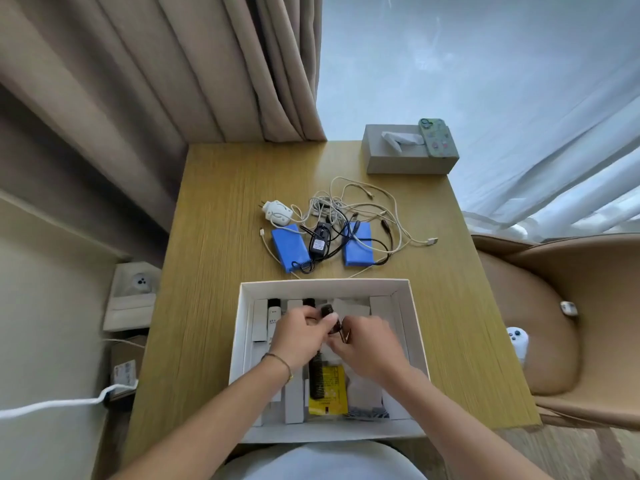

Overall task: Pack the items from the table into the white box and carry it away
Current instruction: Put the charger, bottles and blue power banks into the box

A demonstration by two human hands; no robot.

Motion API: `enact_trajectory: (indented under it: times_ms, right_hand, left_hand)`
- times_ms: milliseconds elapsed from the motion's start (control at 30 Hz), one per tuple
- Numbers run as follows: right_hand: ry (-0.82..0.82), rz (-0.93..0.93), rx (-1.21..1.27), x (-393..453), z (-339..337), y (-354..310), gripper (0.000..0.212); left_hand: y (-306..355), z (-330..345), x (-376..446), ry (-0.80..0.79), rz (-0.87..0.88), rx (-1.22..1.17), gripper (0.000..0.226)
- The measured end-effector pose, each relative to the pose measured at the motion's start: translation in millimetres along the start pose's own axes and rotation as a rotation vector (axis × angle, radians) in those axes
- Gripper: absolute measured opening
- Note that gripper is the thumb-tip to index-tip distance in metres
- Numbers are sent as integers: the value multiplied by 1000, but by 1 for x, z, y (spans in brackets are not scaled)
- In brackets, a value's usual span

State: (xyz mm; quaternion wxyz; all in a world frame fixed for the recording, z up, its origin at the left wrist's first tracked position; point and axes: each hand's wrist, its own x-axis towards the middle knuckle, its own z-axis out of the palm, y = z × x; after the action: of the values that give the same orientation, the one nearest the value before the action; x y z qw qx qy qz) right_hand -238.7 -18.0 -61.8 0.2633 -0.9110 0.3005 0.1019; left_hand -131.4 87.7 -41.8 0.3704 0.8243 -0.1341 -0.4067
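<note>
Head view, looking down. Yellow-brown wooden counter (214, 258), with an open white cardboard box (414, 327) at its near edge, already part filled. Beyond the box, well apart from its far wall, lie two blue rectangular packs (290, 247), a black plug adapter (319, 242), a white charger (277, 213) and tangled white cables (360, 202), all unpacked. Inside the box, the left hand (298, 336) and right hand (367, 344) pinch a small dark item (329, 318) between curled fingers; its identity is unclear. Judged step: setting it down. Next comes a reach over the far wall; free counter lies on both sides.
</note>
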Motion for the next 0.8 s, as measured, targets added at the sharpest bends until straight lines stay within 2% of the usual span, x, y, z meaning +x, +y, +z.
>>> enact_trajectory:
  times_ms: [100,333,600,800]
  right_hand:
    - [-44,215,195,15,5,-8,42]
    - [-42,268,137,38,18,-21,33]
    - [-2,75,-4,39,-22,-32,39]
    - [115,-19,108,56,-81,-45,27]
  left_hand:
    - [-1,-6,-1,36,-58,-65,20]
    - [-11,-29,-12,62,-11,30,23]
    - [18,-45,-15,162,205,157,21]
    - [65,-71,11,265,358,185,18]
